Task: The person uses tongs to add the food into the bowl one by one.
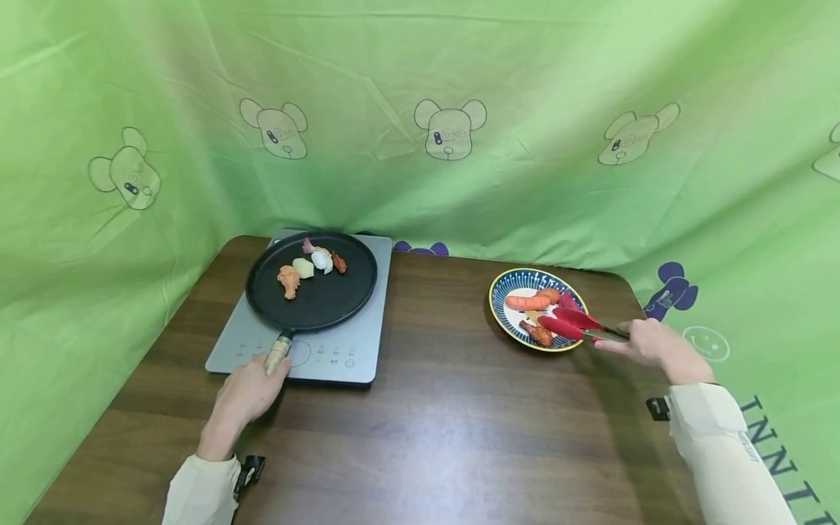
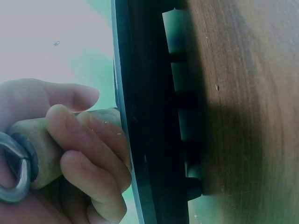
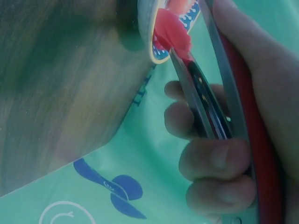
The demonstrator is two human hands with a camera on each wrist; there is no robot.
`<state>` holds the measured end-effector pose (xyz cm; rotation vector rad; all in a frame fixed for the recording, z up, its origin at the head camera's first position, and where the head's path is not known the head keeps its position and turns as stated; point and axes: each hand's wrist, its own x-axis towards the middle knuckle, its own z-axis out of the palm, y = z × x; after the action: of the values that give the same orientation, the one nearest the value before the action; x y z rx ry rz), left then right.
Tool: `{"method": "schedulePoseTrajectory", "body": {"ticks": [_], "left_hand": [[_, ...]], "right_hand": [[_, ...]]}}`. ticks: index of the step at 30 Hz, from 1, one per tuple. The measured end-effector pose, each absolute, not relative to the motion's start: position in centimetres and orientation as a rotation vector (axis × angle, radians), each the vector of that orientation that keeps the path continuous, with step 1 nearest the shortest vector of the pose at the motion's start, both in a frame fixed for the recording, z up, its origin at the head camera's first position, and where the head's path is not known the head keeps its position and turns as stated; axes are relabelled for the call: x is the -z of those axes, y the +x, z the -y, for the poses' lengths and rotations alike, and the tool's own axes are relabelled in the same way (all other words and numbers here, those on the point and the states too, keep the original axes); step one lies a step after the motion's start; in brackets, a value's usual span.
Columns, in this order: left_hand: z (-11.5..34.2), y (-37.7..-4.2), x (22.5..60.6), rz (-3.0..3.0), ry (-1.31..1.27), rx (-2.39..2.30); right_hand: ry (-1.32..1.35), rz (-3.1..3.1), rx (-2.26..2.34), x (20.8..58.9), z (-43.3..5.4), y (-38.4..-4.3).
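My left hand (image 1: pixel 252 389) grips the wooden handle (image 1: pixel 278 354) of a flat black frying pan (image 1: pixel 328 310), which sits on a grey induction cooktop (image 1: pixel 230 335). In the left wrist view the fingers curl round that handle (image 2: pixel 44 149), its metal ring at the end. On the pan lie a fried drumstick (image 1: pixel 289 281), a pale round piece (image 1: pixel 303 267), a shrimp (image 1: pixel 322 259) and a small brown piece (image 1: pixel 338 263). My right hand (image 1: pixel 650 343) holds red-tipped tongs (image 1: pixel 567 322) over a blue-patterned plate (image 1: pixel 502 288). Around their tips are a scored sausage (image 1: pixel 527 302) and a browned drumstick (image 1: pixel 538 334).
The brown wooden table (image 1: pixel 446 408) stretches between cooktop and plate. A green curtain (image 1: pixel 367 131) printed with bear heads hangs behind it and along both sides. More food, including a reddish-brown piece (image 1: pixel 548 294), lies at the plate's far side.
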<state>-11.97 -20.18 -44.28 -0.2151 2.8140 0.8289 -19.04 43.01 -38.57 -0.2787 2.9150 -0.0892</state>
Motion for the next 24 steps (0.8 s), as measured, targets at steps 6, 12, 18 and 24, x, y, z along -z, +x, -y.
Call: {"method": "schedulePoseTrajectory", "body": {"ticks": [6,12,18,24], "left_hand": [[20.19,-11.99,44.19,-2.814,-0.226,-0.828],[20.1,-11.95,44.41,-2.82,-0.211,-0.821],[20.13,-11.91,44.4,-2.82,-0.214,-0.817],[20.07,-11.97,44.22,-2.822,-0.206,-0.813]], "right_hand": [[-0.27,-2.92,0.08,38.28,-42.68,-19.12],[-0.307,-2.902,0.103,38.44,-43.1,-18.78],[-0.315,-2.929,0.055,38.32,-42.72,-18.97],[-0.313,-2.945,0.024,38.36,-42.58,-18.81]]}}
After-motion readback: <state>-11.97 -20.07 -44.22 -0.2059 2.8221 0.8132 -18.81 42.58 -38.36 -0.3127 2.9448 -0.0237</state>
